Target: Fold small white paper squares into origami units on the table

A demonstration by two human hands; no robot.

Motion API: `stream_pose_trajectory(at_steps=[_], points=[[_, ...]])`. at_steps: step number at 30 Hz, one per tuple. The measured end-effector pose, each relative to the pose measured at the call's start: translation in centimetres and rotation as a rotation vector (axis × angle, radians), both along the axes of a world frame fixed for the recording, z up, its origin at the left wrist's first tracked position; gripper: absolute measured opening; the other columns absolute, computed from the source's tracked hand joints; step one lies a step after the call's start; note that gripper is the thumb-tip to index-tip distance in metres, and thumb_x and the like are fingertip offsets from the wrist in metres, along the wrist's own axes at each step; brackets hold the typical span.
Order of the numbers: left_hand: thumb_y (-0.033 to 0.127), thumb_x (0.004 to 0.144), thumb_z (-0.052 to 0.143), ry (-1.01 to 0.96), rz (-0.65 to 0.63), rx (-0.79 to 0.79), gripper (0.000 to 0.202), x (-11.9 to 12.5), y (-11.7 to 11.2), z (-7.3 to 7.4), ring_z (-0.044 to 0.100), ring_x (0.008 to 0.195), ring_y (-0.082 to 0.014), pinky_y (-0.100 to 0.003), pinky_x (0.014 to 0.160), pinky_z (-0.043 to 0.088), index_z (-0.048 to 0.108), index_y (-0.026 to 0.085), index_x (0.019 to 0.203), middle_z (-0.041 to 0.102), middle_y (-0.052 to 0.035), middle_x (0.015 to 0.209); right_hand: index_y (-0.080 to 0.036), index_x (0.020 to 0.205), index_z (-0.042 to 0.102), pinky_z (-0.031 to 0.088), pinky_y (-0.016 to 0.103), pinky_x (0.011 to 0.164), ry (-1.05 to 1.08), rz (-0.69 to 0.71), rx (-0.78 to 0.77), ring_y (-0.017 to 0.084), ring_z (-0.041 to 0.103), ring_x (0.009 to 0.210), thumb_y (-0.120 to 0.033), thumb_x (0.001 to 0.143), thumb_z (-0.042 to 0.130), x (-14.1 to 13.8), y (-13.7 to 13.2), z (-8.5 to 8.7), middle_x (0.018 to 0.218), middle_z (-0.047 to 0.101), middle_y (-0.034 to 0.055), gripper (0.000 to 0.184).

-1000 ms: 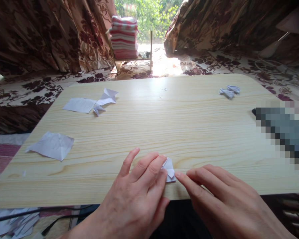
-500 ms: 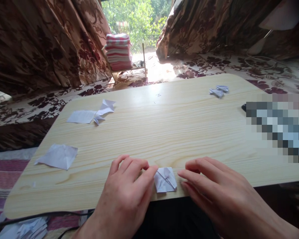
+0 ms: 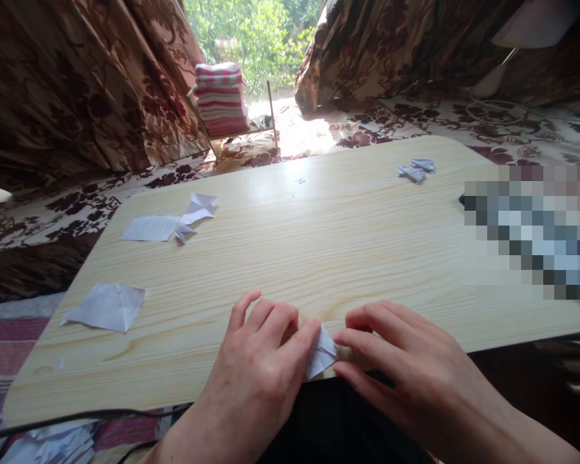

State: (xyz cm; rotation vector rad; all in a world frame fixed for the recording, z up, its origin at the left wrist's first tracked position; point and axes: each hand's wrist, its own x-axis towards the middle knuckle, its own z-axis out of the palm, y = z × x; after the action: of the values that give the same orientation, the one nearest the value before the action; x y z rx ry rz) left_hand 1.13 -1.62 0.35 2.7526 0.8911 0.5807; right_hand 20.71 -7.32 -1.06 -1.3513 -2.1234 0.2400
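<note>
A small white folded paper (image 3: 323, 352) lies at the front edge of the table, partly covered by my left hand (image 3: 265, 361). My left fingers are bent, and the thumb and index finger press on the paper's left part. My right hand (image 3: 396, 354) is at the paper's right corner. Its index finger and thumb are apart, one above the corner and one below; whether they touch it I cannot tell. The visible part of the paper looks like a triangle with a crease line across it.
On the wooden table (image 3: 251, 258) lie a creased sheet (image 3: 109, 306) at left, paper pieces (image 3: 149, 228) farther back, and small folded paper shapes (image 3: 415, 169) at the back right. A blurred-out object (image 3: 536, 232) is at right. A black cable (image 3: 91, 415) runs along the front left.
The square paper has been folded over and now shows as a triangle. My left hand has moved right onto it, and my right hand has moved left to its corner.
</note>
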Motion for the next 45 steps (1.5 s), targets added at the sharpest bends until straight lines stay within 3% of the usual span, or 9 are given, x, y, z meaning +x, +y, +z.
stream_pose_trajectory(at_steps=[8,12,15,18,25,35,45], points=[[0.015,0.091,0.048,0.003,-0.007,0.0,0.023,-0.2,-0.1,0.0,0.051,0.083,-0.0193,-0.047,0.097,0.032,0.066,0.018,0.105,0.062,-0.0043,0.086,-0.015,0.089,0.064,0.042,0.03,0.061,-0.085,0.086,0.002,0.017,0.052,0.07,-0.014,0.091,0.05,0.5,0.9,1.0,0.078,0.057,0.0054,0.014],[0.015,0.09,0.049,0.009,-0.009,0.013,0.023,-0.3,-0.2,-0.2,0.051,0.084,-0.0196,-0.047,0.098,0.032,0.065,0.018,0.107,0.062,-0.004,0.087,-0.012,0.082,0.064,0.041,0.031,0.06,-0.148,0.234,0.031,0.018,0.05,0.07,-0.009,0.092,0.044,0.6,1.4,1.4,0.076,0.058,0.0071,0.022],[0.015,0.09,0.049,0.014,-0.009,0.021,0.024,-0.4,-0.2,-0.3,0.051,0.085,-0.0196,-0.047,0.099,0.031,0.064,0.018,0.109,0.062,-0.0039,0.088,-0.008,0.086,0.065,0.041,0.033,0.06,-0.14,0.294,0.059,0.018,0.049,0.069,-0.007,0.092,0.043,0.5,1.6,1.2,0.076,0.059,0.0079,0.022],[0.014,0.09,0.048,0.011,-0.007,0.039,0.024,-0.4,-0.2,-0.4,0.051,0.086,-0.0193,-0.045,0.099,0.031,0.064,0.019,0.108,0.062,-0.0037,0.088,-0.008,0.093,0.064,0.042,0.032,0.062,-0.089,0.254,0.046,0.018,0.051,0.071,-0.009,0.092,0.045,0.3,1.5,0.8,0.078,0.059,0.0081,0.019],[0.014,0.091,0.048,0.008,-0.001,0.043,0.025,-0.5,-0.3,-0.5,0.052,0.088,-0.0187,-0.044,0.101,0.031,0.064,0.02,0.11,0.063,-0.0039,0.09,-0.015,0.084,0.065,0.042,0.028,0.06,0.021,0.099,-0.092,0.015,0.051,0.069,-0.015,0.093,0.047,-0.3,1.6,0.5,0.076,0.058,0.0046,0.02],[0.012,0.088,0.054,-0.103,-0.012,0.02,0.023,-0.9,-0.8,-0.5,0.056,0.089,-0.0171,-0.047,0.106,0.027,0.065,0.016,0.107,0.067,-0.0039,0.091,-0.016,0.081,0.063,0.043,0.029,0.063,0.006,0.081,-0.216,0.015,0.052,0.071,-0.017,0.093,0.046,-0.4,2.0,0.5,0.079,0.056,0.0041,0.021],[0.013,0.087,0.055,-0.068,-0.031,0.035,0.026,-1.5,-0.9,-1.0,0.057,0.095,-0.0175,-0.047,0.108,0.029,0.064,0.016,0.112,0.069,-0.0053,0.099,-0.016,0.072,0.061,0.041,0.029,0.057,-0.081,0.061,-0.241,0.016,0.052,0.065,-0.018,0.092,0.046,-0.8,2.8,0.9,0.072,0.057,0.0035,0.025]])
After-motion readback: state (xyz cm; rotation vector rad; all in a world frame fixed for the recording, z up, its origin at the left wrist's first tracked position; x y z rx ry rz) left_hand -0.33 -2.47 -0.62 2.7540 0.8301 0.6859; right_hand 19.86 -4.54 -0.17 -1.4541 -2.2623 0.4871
